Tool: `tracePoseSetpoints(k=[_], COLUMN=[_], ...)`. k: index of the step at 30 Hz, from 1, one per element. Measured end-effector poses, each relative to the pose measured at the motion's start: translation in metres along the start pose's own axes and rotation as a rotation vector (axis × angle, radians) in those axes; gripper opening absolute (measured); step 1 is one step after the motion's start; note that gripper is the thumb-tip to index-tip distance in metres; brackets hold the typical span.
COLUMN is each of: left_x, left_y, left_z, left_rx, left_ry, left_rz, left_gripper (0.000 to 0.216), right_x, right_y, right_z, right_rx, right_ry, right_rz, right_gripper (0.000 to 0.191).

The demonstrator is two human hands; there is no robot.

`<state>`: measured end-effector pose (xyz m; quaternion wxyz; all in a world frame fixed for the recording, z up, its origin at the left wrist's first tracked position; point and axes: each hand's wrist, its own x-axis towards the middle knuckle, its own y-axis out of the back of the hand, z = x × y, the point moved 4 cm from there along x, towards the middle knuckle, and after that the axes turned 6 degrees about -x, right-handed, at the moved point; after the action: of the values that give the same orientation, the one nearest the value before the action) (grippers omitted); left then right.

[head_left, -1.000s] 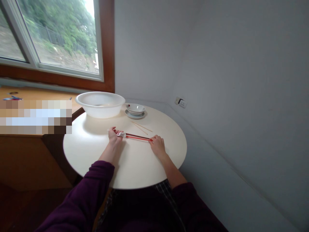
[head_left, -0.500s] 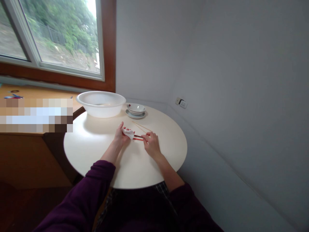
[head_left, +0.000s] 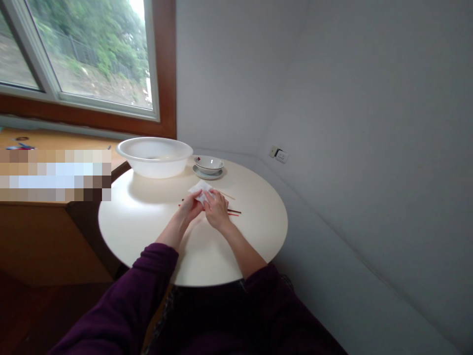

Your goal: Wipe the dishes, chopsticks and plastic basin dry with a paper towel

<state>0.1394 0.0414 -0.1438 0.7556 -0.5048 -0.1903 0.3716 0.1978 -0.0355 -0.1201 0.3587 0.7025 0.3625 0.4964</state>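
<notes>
Both hands work together over the middle of the round, smooth white surface (head_left: 148,219), and the step in hand looks to be handling a crumpled, soft white cloth or tissue (head_left: 200,191) above two slim sticks. The left hand (head_left: 191,207) is part closed, its thumb pinching the cloth, while the right hand (head_left: 217,211) curls its fingers over the cloth's near right side. A slim dark-brown stick (head_left: 235,211) and a slim bright-red stick (head_left: 233,214) run crosswise at the hands, ends showing on either side. Any next move, I judge, calls for a light, even hold, since such thin sticks could roll. The hands hide the sticks' middles, so I cannot tell whether they are gripped or simply lie there. Beyond, a thin pale wooden stick (head_left: 228,195) is partly covered by the right hand, the contents of the wide translucent plastic basin (head_left: 157,167) are indistinct, and pixelated blocks mask part of the left side
</notes>
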Motion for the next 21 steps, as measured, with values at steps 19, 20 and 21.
tracePoseSetpoints(k=[19,20,21], left_x=[0.013,0.013,0.013], left_y=[0.024,0.024,0.024], left_z=[0.026,0.026,0.025], left_rx=[-0.285,-0.292,-0.298], left_ry=[-0.367,-0.367,-0.367], left_rz=[0.237,0.235,0.233], left_gripper=[0.026,0.026,0.027], right_x=[0.043,0.044,0.045], right_y=[-0.013,-0.014,-0.015], right_z=[0.088,0.088,0.088], right_rx=[-0.352,-0.363,-0.373], right_ry=[-0.207,-0.21,-0.212], right_rz=[-0.18,-0.184,-0.186], right_gripper=[0.019,0.019,0.019])
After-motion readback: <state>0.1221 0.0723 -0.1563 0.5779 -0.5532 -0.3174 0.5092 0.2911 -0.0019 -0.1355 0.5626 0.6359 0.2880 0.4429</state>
